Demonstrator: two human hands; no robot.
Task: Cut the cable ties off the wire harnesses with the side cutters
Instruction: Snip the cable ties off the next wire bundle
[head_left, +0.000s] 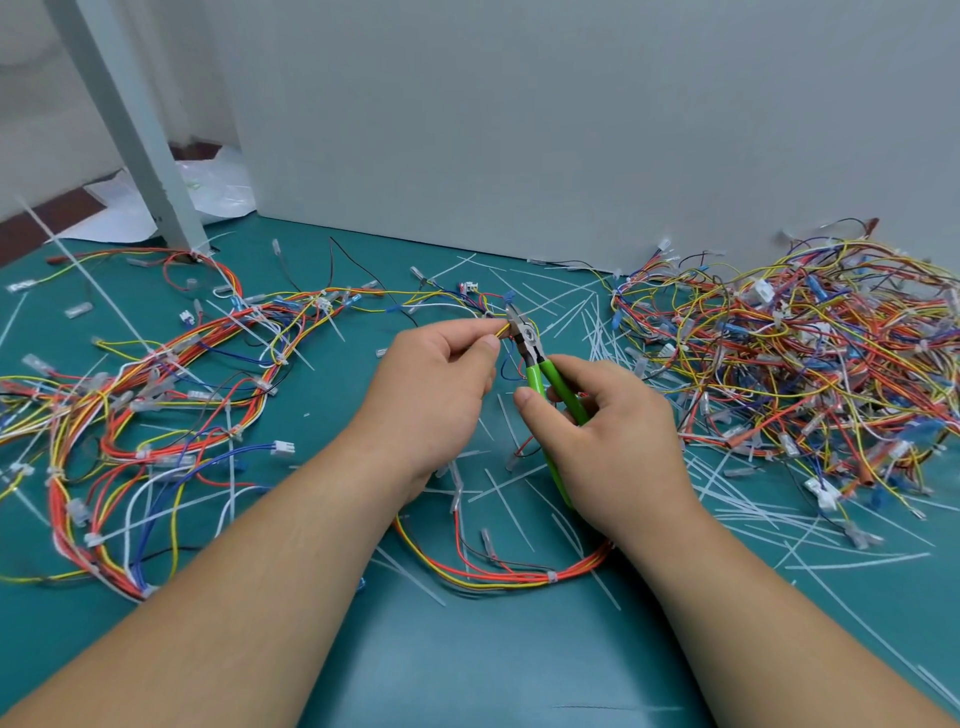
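Observation:
My right hand grips the green-handled side cutters, whose steel jaws point up and left at a thin bundle of yellow and red wires. My left hand pinches that wire harness just left of the jaws, between thumb and forefinger. The harness loops down between my forearms across the green mat, with a white cable tie on its lower run. Whether a tie sits between the jaws is too small to tell.
A large tangled heap of harnesses fills the right side. More harnesses spread over the left. Cut white cable ties litter the green mat. A grey wall panel stands behind, a grey post at back left.

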